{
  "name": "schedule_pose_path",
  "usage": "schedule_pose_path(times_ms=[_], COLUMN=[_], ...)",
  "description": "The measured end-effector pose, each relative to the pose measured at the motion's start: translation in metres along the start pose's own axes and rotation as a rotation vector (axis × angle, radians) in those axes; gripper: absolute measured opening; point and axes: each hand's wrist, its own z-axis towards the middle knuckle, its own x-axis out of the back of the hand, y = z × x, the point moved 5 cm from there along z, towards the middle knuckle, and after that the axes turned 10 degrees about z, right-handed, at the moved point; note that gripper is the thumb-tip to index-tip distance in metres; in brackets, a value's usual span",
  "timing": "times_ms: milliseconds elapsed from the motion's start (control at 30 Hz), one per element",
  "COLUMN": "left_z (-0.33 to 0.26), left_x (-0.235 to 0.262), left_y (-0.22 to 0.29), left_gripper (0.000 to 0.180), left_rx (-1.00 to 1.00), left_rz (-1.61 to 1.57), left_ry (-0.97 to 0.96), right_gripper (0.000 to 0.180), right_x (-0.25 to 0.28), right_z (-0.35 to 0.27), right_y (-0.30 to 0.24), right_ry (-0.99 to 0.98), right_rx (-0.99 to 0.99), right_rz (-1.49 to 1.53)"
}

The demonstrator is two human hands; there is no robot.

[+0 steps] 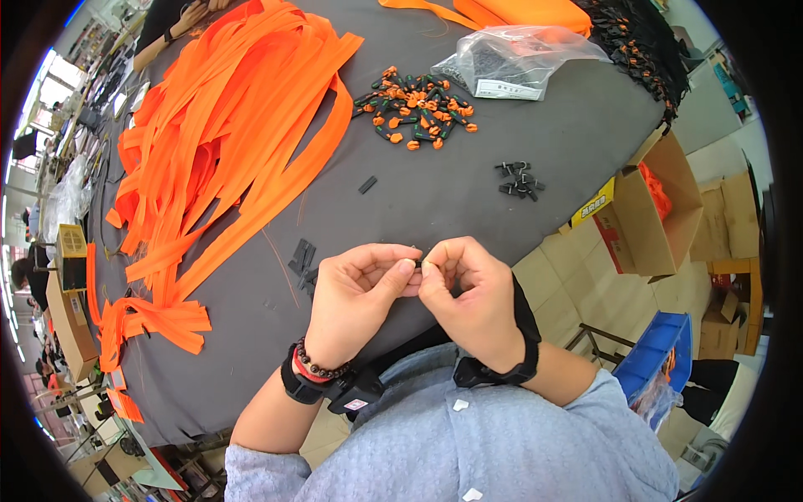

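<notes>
Apparently partway: pinches dark piece [419, 263] in left fingers [391, 280] and right fingers [437, 280]; shows black strips [304, 253] pending at nine o'clock, likely-finished cluster [520, 181] at two.

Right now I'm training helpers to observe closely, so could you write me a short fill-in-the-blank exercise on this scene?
1. The long strips heaped on the table are coloured ____.
2. The left hand and right hand hold a small dark piece ____ them.
3. The beaded bracelet is on the ____ wrist.
4. The plastic bin off to the right is coloured ____.

Missing words: orange; between; left; blue.
</notes>
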Motion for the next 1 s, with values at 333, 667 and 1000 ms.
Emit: schedule_pose_path(times_ms=[333, 667, 1000], left_z=[-0.003, -0.005, -0.005], left_x=[-0.004, -0.011, -0.013], left_y=[0.003, 0.003, 0.009], left_gripper=[0.017, 0.016, 0.015], left_rx=[-0.048, -0.156, -0.143], left_rz=[0.084, 0.146, 0.225], left_ry=[0.039, 0.076, 0.070], right_gripper=[0.010, 0.009, 0.009], right_x=[0.003, -0.002, 0.000], right_z=[0.001, -0.008, -0.008], right_y=[0.002, 0.022, 0.019], right_ry=[-0.085, -0.071, -0.099], right_rx=[0.143, -0.085, -0.063], right_rz=[-0.100, 0.225, 0.345])
